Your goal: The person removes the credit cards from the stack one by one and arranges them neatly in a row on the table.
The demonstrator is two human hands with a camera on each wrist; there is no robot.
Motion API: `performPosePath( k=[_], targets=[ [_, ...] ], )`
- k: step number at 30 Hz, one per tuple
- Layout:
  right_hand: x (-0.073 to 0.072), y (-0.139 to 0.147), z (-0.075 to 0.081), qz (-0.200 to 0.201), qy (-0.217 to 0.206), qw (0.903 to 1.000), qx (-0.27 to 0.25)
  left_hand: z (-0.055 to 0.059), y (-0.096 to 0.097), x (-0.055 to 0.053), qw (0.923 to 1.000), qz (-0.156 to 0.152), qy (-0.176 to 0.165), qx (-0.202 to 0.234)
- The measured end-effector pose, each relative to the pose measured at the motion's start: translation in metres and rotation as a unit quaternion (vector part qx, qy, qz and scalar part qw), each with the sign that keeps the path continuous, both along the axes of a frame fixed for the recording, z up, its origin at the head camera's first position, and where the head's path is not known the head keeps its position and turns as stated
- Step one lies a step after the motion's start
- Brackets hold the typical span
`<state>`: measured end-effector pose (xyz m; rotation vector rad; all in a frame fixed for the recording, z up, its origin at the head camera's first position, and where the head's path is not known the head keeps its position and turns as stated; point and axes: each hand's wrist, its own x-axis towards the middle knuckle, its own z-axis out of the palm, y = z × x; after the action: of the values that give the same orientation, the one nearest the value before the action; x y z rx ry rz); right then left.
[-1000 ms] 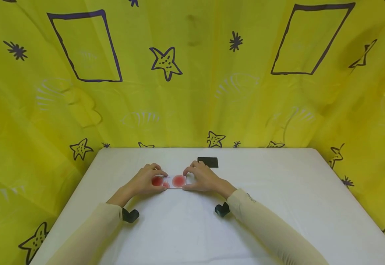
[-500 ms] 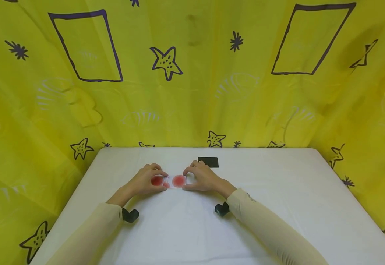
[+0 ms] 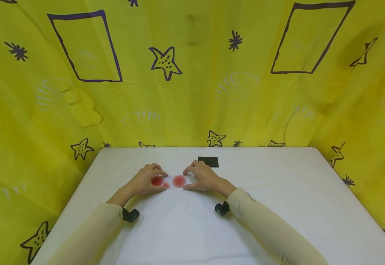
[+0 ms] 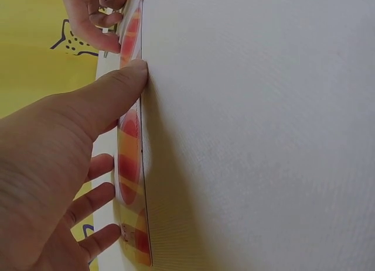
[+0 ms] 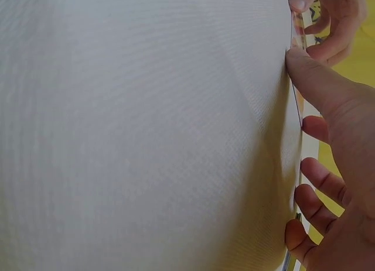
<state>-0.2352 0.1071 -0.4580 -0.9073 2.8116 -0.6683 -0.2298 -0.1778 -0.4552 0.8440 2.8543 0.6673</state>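
Note:
A thin, flat, glossy rectangle (image 3: 179,181), white with red round spots, lies low over the white table between both hands. My left hand (image 3: 145,180) holds its left part, thumb on the near long edge and fingers along the far edge. At the right end, my right hand (image 3: 205,179) grips it the same way, thumb in front and fingertips behind. In the left wrist view the rectangle (image 4: 129,160) appears almost edge-on, its shiny face reflecting yellow. The right wrist view shows only a narrow strip of it beyond the thumb (image 5: 310,72).
Just behind the right hand lies a dark flat rectangle (image 3: 210,162), partly covered by its fingers. The white tabletop (image 3: 179,235) ends at a yellow curtain (image 3: 192,92) with drawn stars. A black wrist device (image 3: 130,216) hangs at the left cuff, another black device (image 3: 222,209) at the right.

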Motion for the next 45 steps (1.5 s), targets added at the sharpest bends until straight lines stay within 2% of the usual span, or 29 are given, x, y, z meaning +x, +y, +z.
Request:
performPosePath(
  k=[17,22,29,33,39,45],
  targets=[
    [-0.002,0.000,-0.004,-0.003,0.003,1.0000,0.006,0.002,0.001,0.000,1.0000,0.001,-0.004,-0.002],
    [-0.001,0.001,0.001,0.005,-0.008,0.9999,0.013,0.004,0.000,0.001,0.9999,-0.001,-0.010,-0.007],
    [-0.005,0.005,0.008,0.020,-0.032,0.9993,0.009,0.011,0.000,-0.002,0.9996,-0.020,-0.012,-0.016],
    [-0.007,0.007,0.012,0.030,-0.024,0.9992,0.006,0.016,0.001,-0.004,0.9995,-0.030,-0.010,-0.008],
    [-0.010,0.009,0.019,0.036,-0.015,0.9992,0.011,0.020,0.002,-0.009,0.9995,-0.028,-0.009,-0.008],
    [-0.011,0.015,0.027,0.037,0.005,0.9992,0.015,0.023,0.005,-0.012,0.9992,-0.034,0.020,-0.002]
  ],
)
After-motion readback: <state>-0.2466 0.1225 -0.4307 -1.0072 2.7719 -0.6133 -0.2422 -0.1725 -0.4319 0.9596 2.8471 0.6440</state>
